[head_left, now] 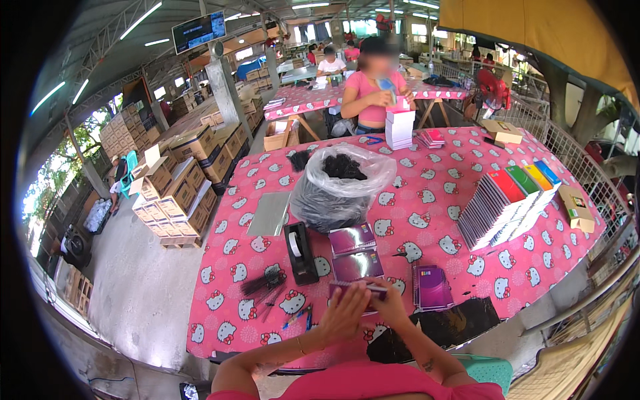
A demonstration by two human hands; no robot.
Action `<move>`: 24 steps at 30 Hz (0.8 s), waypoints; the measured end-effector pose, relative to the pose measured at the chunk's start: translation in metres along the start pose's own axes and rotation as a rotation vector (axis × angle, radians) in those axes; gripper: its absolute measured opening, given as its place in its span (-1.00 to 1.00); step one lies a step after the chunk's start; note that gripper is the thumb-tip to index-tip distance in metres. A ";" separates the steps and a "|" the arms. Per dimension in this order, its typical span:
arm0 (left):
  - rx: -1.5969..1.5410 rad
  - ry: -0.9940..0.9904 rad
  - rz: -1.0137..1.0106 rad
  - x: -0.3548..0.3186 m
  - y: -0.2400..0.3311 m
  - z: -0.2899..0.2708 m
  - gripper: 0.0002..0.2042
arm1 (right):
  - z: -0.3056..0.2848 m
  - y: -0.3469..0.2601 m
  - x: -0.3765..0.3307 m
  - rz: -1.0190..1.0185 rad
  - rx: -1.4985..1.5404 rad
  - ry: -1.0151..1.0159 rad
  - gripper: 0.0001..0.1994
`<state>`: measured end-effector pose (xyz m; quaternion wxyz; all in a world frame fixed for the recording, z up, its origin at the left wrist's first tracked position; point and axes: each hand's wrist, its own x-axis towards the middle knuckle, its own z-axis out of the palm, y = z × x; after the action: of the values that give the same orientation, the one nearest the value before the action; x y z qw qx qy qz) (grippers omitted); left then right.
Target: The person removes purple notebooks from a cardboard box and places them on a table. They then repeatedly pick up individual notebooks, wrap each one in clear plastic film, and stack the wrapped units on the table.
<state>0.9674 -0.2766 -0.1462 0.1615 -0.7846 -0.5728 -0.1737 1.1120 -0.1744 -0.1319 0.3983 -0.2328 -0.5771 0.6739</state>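
Near the table's front edge a purple spiral notebook (338, 288) is partly covered by my hands. My left hand (345, 313) lies across it with the fingers stretched out flat. My right hand (389, 305) grips its right end, with the thumb and fingers closed about the edge. Just beyond lie two shiny purple notebooks (357, 265), one behind the other. To the right of my hands sits a small stack of purple spiral notebooks (432, 288). A black tape dispenser (301, 255) stands to the left, beside loose black plastic coils (265, 285) and some pens (300, 317).
A large clear bag of black coils (341, 193) stands mid-table, next to a clear sheet (269, 214). Tall rows of colourful notebooks (500, 207) rise at right. Black board (460, 323) covers the front edge. Across the table, a person (377, 93) handles a white stack (399, 129).
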 end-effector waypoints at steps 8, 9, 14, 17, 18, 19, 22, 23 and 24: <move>-0.021 -0.034 -0.128 0.002 0.002 0.005 -0.32 | -0.014 0.043 0.003 0.157 0.025 -0.072 -0.77; -0.068 0.024 -0.168 0.002 0.001 0.007 -0.33 | -0.017 0.050 0.013 0.114 -0.053 -0.097 -0.77; -0.320 -0.590 -0.228 0.041 -0.051 0.000 -0.32 | -0.030 0.092 0.020 -0.015 -0.204 -0.160 -0.74; -0.101 -0.245 -0.188 0.028 -0.033 0.024 -0.31 | -0.033 0.093 0.019 0.040 -0.255 -0.192 -0.67; -0.006 -0.071 -0.175 0.016 -0.021 0.031 -0.30 | -0.033 0.088 0.019 0.073 -0.268 -0.216 -0.67; -0.035 -0.079 -0.170 0.001 -0.013 0.041 -0.29 | -0.031 0.079 0.019 0.013 -0.333 -0.227 -0.63; -0.052 -0.078 -0.179 -0.015 -0.005 0.051 -0.25 | -0.033 0.084 0.020 -0.039 -0.294 -0.243 -0.62; -0.023 -0.069 -0.196 0.013 -0.015 0.040 -0.23 | -0.035 0.093 0.019 0.016 -0.245 -0.217 -0.64; 0.021 -0.069 -0.237 0.020 -0.019 0.030 -0.21 | -0.032 0.092 0.018 0.059 -0.252 -0.221 -0.65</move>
<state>0.9571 -0.2403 -0.1629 0.1281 -0.7153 -0.6685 -0.1583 1.1017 -0.1422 -0.2248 0.2799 -0.2221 -0.6902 0.6292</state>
